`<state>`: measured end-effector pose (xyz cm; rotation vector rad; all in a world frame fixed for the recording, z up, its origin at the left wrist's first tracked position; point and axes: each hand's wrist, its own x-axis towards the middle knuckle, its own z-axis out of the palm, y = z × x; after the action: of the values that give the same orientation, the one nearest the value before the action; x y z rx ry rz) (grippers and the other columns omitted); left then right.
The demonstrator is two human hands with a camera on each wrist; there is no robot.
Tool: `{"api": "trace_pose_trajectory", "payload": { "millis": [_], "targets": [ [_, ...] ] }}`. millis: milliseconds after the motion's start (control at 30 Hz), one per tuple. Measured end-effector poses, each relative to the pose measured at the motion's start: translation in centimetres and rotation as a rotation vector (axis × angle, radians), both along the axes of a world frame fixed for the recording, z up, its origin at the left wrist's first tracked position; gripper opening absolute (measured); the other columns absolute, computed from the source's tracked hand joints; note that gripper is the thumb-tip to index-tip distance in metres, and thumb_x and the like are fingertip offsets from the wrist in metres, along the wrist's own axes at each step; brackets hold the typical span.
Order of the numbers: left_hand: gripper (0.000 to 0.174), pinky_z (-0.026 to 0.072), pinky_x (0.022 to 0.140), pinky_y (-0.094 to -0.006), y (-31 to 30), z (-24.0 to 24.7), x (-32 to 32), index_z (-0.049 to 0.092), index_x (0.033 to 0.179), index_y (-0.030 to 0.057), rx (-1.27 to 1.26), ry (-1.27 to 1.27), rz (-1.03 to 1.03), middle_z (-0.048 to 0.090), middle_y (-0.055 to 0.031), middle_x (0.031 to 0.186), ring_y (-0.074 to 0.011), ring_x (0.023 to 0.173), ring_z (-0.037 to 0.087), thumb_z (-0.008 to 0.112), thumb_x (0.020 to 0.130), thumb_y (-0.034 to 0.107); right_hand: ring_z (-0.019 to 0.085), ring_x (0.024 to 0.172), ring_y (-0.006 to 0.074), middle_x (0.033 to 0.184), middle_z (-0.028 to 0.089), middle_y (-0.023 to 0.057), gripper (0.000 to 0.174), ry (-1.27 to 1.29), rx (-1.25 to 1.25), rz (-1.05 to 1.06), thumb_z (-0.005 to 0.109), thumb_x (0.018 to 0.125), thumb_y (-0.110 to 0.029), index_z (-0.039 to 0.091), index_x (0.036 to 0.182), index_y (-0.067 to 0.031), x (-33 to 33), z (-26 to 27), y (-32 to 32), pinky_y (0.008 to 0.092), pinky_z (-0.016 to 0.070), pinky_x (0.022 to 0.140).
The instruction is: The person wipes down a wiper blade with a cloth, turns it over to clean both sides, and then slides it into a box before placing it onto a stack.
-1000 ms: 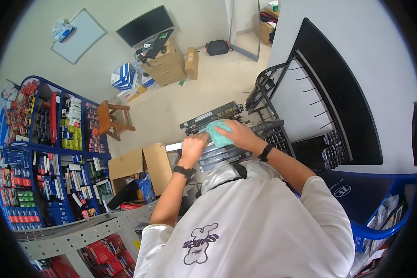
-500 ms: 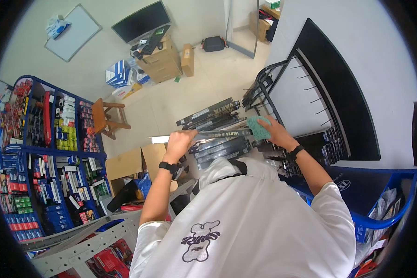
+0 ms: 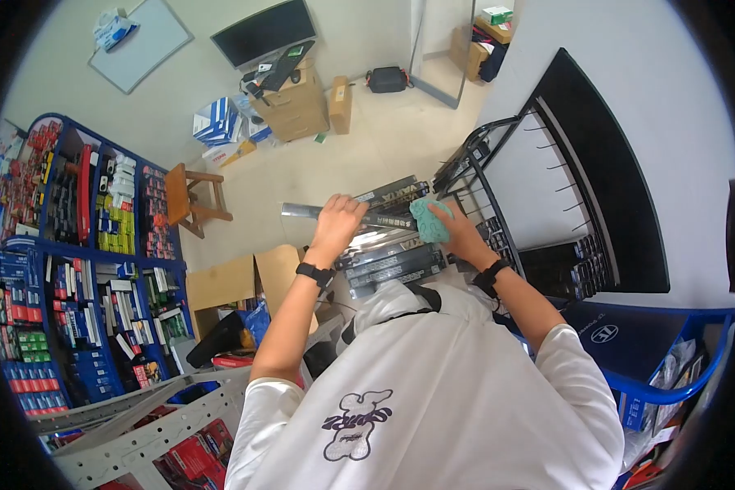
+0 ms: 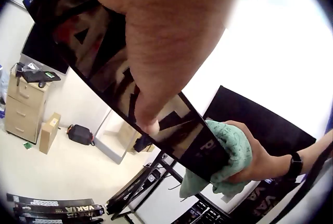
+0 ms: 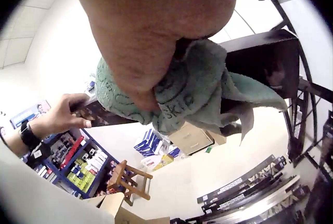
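A long, narrow dark box (image 3: 302, 211) is held up between both hands. Toward its left part, my left hand (image 3: 340, 222) grips it, and the left wrist view shows the thumb on the glossy printed face (image 4: 109, 62). My right hand (image 3: 463, 237) holds a green cloth (image 3: 429, 220) wrapped around the box near its other end; in the right wrist view the cloth (image 5: 192, 88) covers part of the box under the fingers. Below the hands, several similar long boxes (image 3: 400, 265) with VARTA lettering lie in stacks.
An open cardboard box (image 3: 220, 287) and a perforated metal rack (image 3: 131, 445) stand at the left. Stocked shelves (image 3: 98, 245) and a wooden stool (image 3: 189, 196) are farther left. A black rack with hooks (image 3: 498, 192) stands at the right, above a blue bin (image 3: 670, 394).
The cloth went right along the box with my right hand, then slightly back left. My left hand moved left, then up and to the right, and the box's left end has risen.
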<state>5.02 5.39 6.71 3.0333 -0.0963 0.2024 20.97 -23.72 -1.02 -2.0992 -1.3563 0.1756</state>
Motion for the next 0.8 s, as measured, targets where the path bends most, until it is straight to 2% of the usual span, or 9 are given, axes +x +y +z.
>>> {"api": "trace_pose_trajectory", "payload": {
  "millis": [133,167,267,300,400,467,567,733,800],
  "targets": [
    [0.038,0.0447,0.100,-0.0439,-1.0,0.2,0.4,0.063,0.113,0.0053,0.063,-0.368,0.020,0.063,-0.0110,0.115,-0.0321,0.112,0.057,0.066,0.075,0.003,0.055,0.117,0.0433,0.129,0.052,0.0201,0.088,0.067,-0.005,-0.047,0.079,0.068,0.004,0.044,0.146,-0.0160,-0.5,0.3,1.5,0.0439,0.0503,0.097],
    [0.029,0.0485,0.093,-0.0412,-1.4,0.4,-0.1,0.065,0.109,0.0056,0.053,-0.438,0.008,0.061,-0.0117,0.109,-0.0298,0.107,0.058,0.061,0.080,0.008,0.055,0.117,0.0433,0.129,0.052,0.0201,0.088,0.065,-0.009,-0.038,0.079,0.068,0.004,0.044,0.146,-0.0160,-0.6,0.4,1.7,0.0439,0.0503,0.097],
    [0.031,0.0479,0.091,-0.0393,-2.1,-1.9,-2.0,0.064,0.111,0.0049,-0.117,-0.343,-0.045,0.062,-0.0119,0.109,-0.0294,0.105,0.058,0.060,0.080,0.006,0.056,0.117,0.0434,0.128,0.052,0.0203,0.087,0.101,-0.025,-0.108,0.079,0.069,0.004,0.044,0.146,-0.0153,-0.8,0.5,2.1,0.0438,0.0502,0.097],
    [0.033,0.0472,0.088,-0.0386,-2.4,-2.7,-2.6,0.064,0.112,0.0020,-0.077,-0.202,-0.020,0.062,-0.0126,0.108,-0.0296,0.103,0.059,0.061,0.080,0.006,0.055,0.117,0.0435,0.128,0.052,0.0205,0.086,0.112,0.005,-0.124,0.079,0.069,0.003,0.044,0.145,-0.0142,-0.8,0.2,2.3,0.0436,0.0501,0.097],
    [0.030,0.0464,0.087,-0.0382,-3.2,-6.4,-3.5,0.064,0.110,-0.0004,-0.119,-0.181,0.058,0.062,-0.0132,0.107,-0.0292,0.101,0.059,0.063,0.082,0.009,0.055,0.117,0.0433,0.128,0.052,0.0207,0.085,0.135,0.064,-0.116,0.081,0.069,0.001,0.043,0.144,-0.0110,-1.9,1.0,2.8,0.0431,0.0497,0.098],
    [0.027,0.0448,0.091,-0.0434,-3.7,-8.1,-3.7,0.063,0.106,-0.0004,-0.200,-0.169,0.095,0.061,-0.0169,0.109,-0.0334,0.106,0.058,0.065,0.086,0.017,0.055,0.117,0.0429,0.128,0.052,0.0207,0.085,0.148,0.097,-0.098,0.082,0.069,0.000,0.042,0.144,-0.0090,-2.9,1.4,3.6,0.0429,0.0494,0.098],
    [0.035,0.0431,0.095,-0.0479,-4.0,-8.0,-3.8,0.059,0.119,-0.0014,-0.369,0.080,0.141,0.060,-0.0222,0.115,-0.0395,0.108,0.056,0.064,0.091,0.019,0.055,0.118,0.0410,0.127,0.053,0.0202,0.088,0.087,0.205,-0.005,0.084,0.068,-0.001,0.040,0.144,-0.0050,-4.5,1.4,4.9,0.0424,0.0485,0.099],
    [0.035,0.0418,0.098,-0.0537,-4.1,-8.9,-4.5,0.058,0.119,-0.0016,-0.548,0.002,0.127,0.058,-0.0260,0.121,-0.0453,0.110,0.054,0.064,0.091,0.017,0.054,0.123,0.0394,0.131,0.052,0.0209,0.093,0.276,0.239,0.026,0.086,0.066,-0.001,0.037,0.145,-0.0026,-6.1,0.7,5.5,0.0422,0.0450,0.105],
    [0.025,0.0439,0.093,-0.0506,-4.7,-8.9,-5.0,0.064,0.102,-0.0049,-0.605,-0.120,0.172,0.062,-0.0254,0.106,-0.0434,0.102,0.057,0.061,0.095,0.019,0.052,0.126,0.0398,0.134,0.051,0.0214,0.096,0.274,0.236,0.014,0.086,0.066,-0.001,0.035,0.147,-0.0025,-6.9,0.7,5.5,0.0423,0.0434,0.107]
  ]
}}
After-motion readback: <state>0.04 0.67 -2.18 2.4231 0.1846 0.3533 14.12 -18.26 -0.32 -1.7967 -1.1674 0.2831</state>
